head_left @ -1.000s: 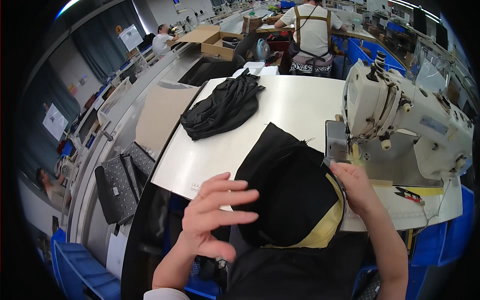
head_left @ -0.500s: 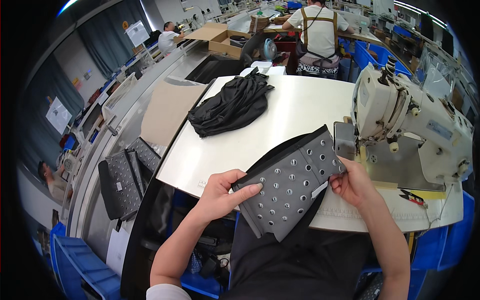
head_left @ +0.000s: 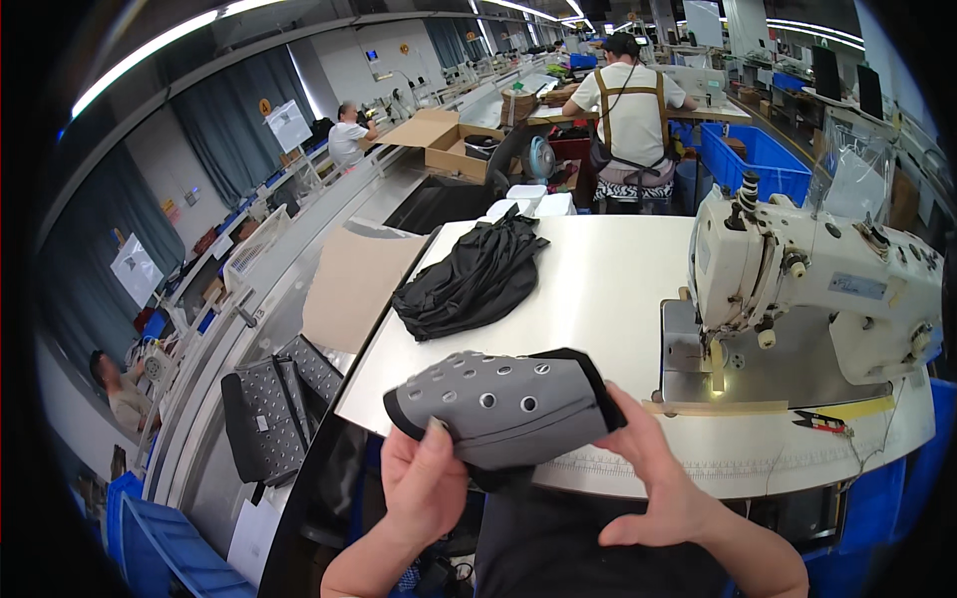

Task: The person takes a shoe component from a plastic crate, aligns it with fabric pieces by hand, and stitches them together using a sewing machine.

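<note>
A grey fabric piece (head_left: 518, 424) with black edging and rows of metal eyelets is bent into a curve above the table's front edge. My left hand (head_left: 427, 483) grips its left end, thumb on the near face and fingers behind. At the other end, the fingers of my right hand (head_left: 663, 478) are stretched against the black edging, some of them hidden behind it. The right thumb stands well apart from the fabric. Beyond the piece lies a gathered heap of black fabric (head_left: 474, 274).
A sewing machine (head_left: 768, 289) stands on the right of the white table (head_left: 598, 269), with red-handled thread snips (head_left: 822, 423) in front. More eyelet pieces (head_left: 269, 414) lie at left, near brown card (head_left: 354, 284). Blue bins (head_left: 758, 159) and a seated co-worker (head_left: 633, 120) are farther off.
The grey piece has been turned and bent, with its seam now facing me. My right thumb has come away from it. The view has tilted up.
</note>
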A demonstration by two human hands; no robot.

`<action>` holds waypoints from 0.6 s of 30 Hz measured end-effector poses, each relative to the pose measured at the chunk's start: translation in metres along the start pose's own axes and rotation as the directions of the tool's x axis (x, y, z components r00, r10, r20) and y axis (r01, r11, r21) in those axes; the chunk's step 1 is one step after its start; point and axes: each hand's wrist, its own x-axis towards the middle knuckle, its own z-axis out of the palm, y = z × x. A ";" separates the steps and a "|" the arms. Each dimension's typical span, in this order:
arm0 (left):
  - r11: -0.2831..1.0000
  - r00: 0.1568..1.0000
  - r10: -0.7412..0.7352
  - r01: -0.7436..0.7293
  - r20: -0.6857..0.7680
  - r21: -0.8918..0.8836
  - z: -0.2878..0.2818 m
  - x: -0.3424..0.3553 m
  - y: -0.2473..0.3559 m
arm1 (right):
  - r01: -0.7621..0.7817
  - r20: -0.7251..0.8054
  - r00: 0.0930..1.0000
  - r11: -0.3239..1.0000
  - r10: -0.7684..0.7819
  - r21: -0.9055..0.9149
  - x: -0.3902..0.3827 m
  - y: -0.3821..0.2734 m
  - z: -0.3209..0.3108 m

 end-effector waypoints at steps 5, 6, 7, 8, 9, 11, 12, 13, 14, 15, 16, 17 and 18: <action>0.947 0.975 -0.218 0.224 0.051 -0.231 0.005 -0.018 -0.002 | 0.020 -0.208 0.978 0.999 -0.013 0.032 0.015 0.002 0.009; 0.947 0.977 -0.195 0.210 0.087 -0.244 0.003 -0.018 -0.002 | 0.015 -0.230 0.973 0.999 -0.026 -0.049 0.017 0.002 0.005; 0.970 0.975 -0.187 0.203 0.122 -0.136 0.004 -0.017 -0.003 | -0.096 -0.215 0.969 0.988 0.121 0.122 0.015 -0.005 0.006; 0.972 0.976 -0.178 0.195 0.126 -0.133 0.006 -0.021 -0.002 | -0.206 -0.165 0.951 0.935 0.261 0.290 0.013 -0.016 0.010; 0.927 0.953 -0.266 0.294 0.144 -0.234 0.010 -0.026 -0.003 | -0.254 -0.069 0.951 0.891 0.300 0.375 0.012 -0.017 0.014; 0.844 0.884 -0.434 0.466 0.173 -0.266 0.012 -0.039 0.000 | -0.177 -0.077 0.976 0.952 0.202 0.252 0.011 -0.025 0.024; 0.875 0.881 -0.472 0.465 -0.026 -0.133 0.024 -0.038 0.002 | -0.086 -0.104 0.988 0.969 0.113 0.231 0.013 -0.025 0.028; 0.854 0.849 -0.519 0.513 -0.096 -0.085 0.037 -0.039 0.007 | -0.071 -0.090 0.991 0.971 0.094 0.229 0.013 -0.023 0.032; 0.829 0.813 -0.556 0.558 -0.175 -0.039 0.045 -0.040 0.011 | -0.028 -0.154 0.983 0.916 0.097 0.399 0.010 -0.020 0.035; 0.835 0.833 -0.537 0.500 -0.134 -0.230 0.035 -0.052 0.006 | 0.016 -0.202 0.972 0.829 0.118 0.559 0.008 -0.017 0.038; 0.804 0.857 -0.506 0.429 -0.095 -0.412 0.018 -0.072 -0.005 | 0.017 -0.176 0.979 0.823 0.101 0.567 0.006 -0.017 0.042; 0.830 0.865 -0.495 0.442 -0.082 -0.341 0.006 -0.092 -0.019 | 0.049 -0.155 0.987 0.868 0.032 0.493 0.000 -0.021 0.044; 0.849 0.871 -0.487 0.455 -0.065 -0.269 -0.001 -0.106 -0.028 | 0.088 -0.133 0.990 0.906 -0.035 0.415 -0.007 -0.025 0.045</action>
